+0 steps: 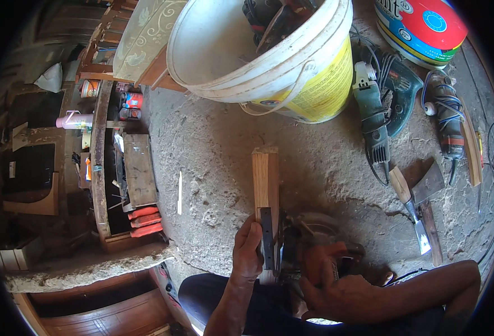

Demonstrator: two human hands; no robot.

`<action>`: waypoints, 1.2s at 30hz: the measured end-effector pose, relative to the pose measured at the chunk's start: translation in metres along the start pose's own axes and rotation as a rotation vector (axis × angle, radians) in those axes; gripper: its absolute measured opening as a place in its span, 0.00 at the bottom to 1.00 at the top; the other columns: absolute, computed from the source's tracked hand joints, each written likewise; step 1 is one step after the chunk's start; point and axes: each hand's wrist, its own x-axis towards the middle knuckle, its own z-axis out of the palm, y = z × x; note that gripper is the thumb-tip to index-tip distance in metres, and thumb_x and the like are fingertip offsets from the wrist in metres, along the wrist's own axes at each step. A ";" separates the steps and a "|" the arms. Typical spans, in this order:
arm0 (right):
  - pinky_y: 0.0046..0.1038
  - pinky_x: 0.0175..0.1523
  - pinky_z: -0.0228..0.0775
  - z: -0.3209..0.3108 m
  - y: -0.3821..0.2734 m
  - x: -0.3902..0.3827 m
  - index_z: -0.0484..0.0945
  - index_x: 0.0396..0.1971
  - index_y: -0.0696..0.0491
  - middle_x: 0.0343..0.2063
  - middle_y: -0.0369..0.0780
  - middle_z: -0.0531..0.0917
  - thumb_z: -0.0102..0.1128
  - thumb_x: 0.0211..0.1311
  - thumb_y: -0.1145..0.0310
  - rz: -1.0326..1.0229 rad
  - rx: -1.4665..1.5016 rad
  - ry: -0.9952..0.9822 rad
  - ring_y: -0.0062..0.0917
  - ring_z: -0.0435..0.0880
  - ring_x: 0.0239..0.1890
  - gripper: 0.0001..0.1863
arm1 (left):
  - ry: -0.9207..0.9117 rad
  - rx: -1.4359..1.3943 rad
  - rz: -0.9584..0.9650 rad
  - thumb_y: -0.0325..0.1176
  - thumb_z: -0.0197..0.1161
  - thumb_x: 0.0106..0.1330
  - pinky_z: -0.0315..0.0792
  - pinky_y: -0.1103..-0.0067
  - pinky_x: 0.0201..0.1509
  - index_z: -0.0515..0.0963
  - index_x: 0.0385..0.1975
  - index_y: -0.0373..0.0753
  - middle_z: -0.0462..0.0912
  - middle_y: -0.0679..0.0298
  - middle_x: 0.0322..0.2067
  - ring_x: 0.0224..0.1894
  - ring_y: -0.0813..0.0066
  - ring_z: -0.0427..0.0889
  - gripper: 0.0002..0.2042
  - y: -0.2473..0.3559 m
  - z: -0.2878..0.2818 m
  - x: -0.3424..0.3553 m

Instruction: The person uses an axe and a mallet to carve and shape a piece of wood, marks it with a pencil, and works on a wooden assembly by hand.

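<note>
A pale wooden bar points away from me, just above the floor. My left hand is closed round its near part, thumb up, beside a long black plate that lies along the wood. Right of the bar is a power tool with an orange handle and a dark round guard; it looks like a circular saw. At that handle my right hand is closed, its fingers partly in shadow. The tool's underside and the bar's near end are mostly hidden by my hands and legs.
A large white and yellow bucket with tools inside stands ahead. To the right lie a green angle grinder, another corded tool, a chisel and a hatchet. Left is a wooden shelf frame with red-handled tools.
</note>
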 end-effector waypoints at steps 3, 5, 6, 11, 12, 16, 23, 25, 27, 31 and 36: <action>0.32 0.10 0.66 -0.003 0.001 0.000 0.68 0.56 0.61 0.38 0.77 0.73 0.48 0.72 0.38 0.003 0.036 -0.014 0.37 0.80 0.10 0.36 | 0.024 -0.004 -0.001 0.42 0.53 0.79 0.71 0.83 0.33 0.74 0.54 0.33 0.78 0.68 0.31 0.30 0.84 0.76 0.17 0.002 0.004 0.000; 0.32 0.10 0.67 -0.004 0.000 -0.001 0.67 0.57 0.61 0.37 0.77 0.73 0.47 0.73 0.38 0.009 0.037 -0.015 0.38 0.80 0.10 0.36 | -0.003 -0.016 0.001 0.41 0.53 0.79 0.71 0.83 0.34 0.74 0.54 0.33 0.79 0.68 0.32 0.30 0.84 0.76 0.17 0.000 0.002 0.001; 0.32 0.10 0.67 -0.003 0.000 -0.001 0.66 0.56 0.61 0.36 0.77 0.73 0.46 0.73 0.38 -0.001 0.020 -0.007 0.38 0.80 0.11 0.36 | -0.008 -0.007 0.010 0.42 0.53 0.78 0.72 0.83 0.35 0.74 0.55 0.33 0.79 0.67 0.33 0.31 0.84 0.77 0.18 -0.002 0.000 0.000; 0.34 0.11 0.69 -0.006 -0.002 0.003 0.65 0.56 0.60 0.33 0.72 0.75 0.45 0.73 0.38 0.006 0.018 -0.085 0.39 0.81 0.11 0.36 | 0.001 0.103 0.098 0.41 0.61 0.74 0.74 0.83 0.44 0.74 0.56 0.32 0.81 0.67 0.38 0.38 0.84 0.79 0.20 -0.003 0.002 -0.004; 0.34 0.11 0.69 -0.006 -0.003 0.002 0.65 0.55 0.60 0.33 0.71 0.75 0.46 0.73 0.37 0.019 0.031 -0.087 0.39 0.81 0.11 0.36 | -0.006 0.142 0.080 0.40 0.63 0.72 0.74 0.82 0.46 0.74 0.56 0.32 0.82 0.67 0.39 0.39 0.83 0.79 0.20 -0.002 0.001 -0.004; 0.35 0.12 0.70 -0.008 -0.005 0.002 0.65 0.55 0.59 0.32 0.69 0.75 0.48 0.71 0.37 0.057 0.070 -0.098 0.41 0.81 0.11 0.36 | -0.020 0.172 0.028 0.35 0.68 0.68 0.74 0.81 0.49 0.74 0.56 0.31 0.82 0.65 0.42 0.41 0.82 0.80 0.21 0.001 0.001 -0.004; 0.36 0.13 0.72 -0.008 -0.008 0.003 0.67 0.55 0.57 0.35 0.69 0.74 0.51 0.69 0.36 0.030 -0.009 -0.058 0.41 0.82 0.13 0.36 | -0.052 0.131 0.027 0.35 0.69 0.68 0.74 0.81 0.48 0.75 0.56 0.31 0.82 0.66 0.42 0.42 0.82 0.79 0.21 0.002 -0.003 -0.001; 0.36 0.13 0.72 -0.007 -0.009 0.003 0.67 0.54 0.56 0.36 0.69 0.74 0.52 0.69 0.36 0.032 -0.009 -0.051 0.41 0.82 0.13 0.35 | -0.055 0.123 0.029 0.35 0.70 0.67 0.74 0.81 0.48 0.75 0.55 0.31 0.83 0.65 0.41 0.42 0.82 0.80 0.21 -0.002 -0.007 0.000; 0.36 0.13 0.72 0.006 -0.002 0.002 0.68 0.52 0.56 0.36 0.69 0.74 0.52 0.69 0.37 0.036 -0.016 -0.067 0.41 0.82 0.13 0.34 | -0.057 0.124 0.032 0.34 0.70 0.67 0.74 0.81 0.47 0.76 0.55 0.31 0.83 0.65 0.41 0.42 0.82 0.80 0.20 -0.003 -0.009 0.001; 0.36 0.12 0.72 0.006 -0.002 0.001 0.68 0.50 0.56 0.35 0.68 0.74 0.53 0.69 0.38 0.033 -0.037 -0.040 0.42 0.82 0.13 0.32 | -0.070 0.095 0.025 0.32 0.69 0.68 0.75 0.81 0.46 0.76 0.54 0.32 0.83 0.65 0.41 0.41 0.82 0.80 0.19 -0.004 -0.009 0.002; 0.37 0.13 0.72 0.002 -0.002 0.000 0.68 0.50 0.59 0.32 0.69 0.74 0.56 0.69 0.41 0.039 0.025 -0.083 0.44 0.83 0.14 0.32 | -0.086 0.071 0.017 0.31 0.69 0.68 0.76 0.82 0.46 0.76 0.54 0.32 0.83 0.65 0.41 0.41 0.82 0.81 0.18 -0.004 -0.008 0.002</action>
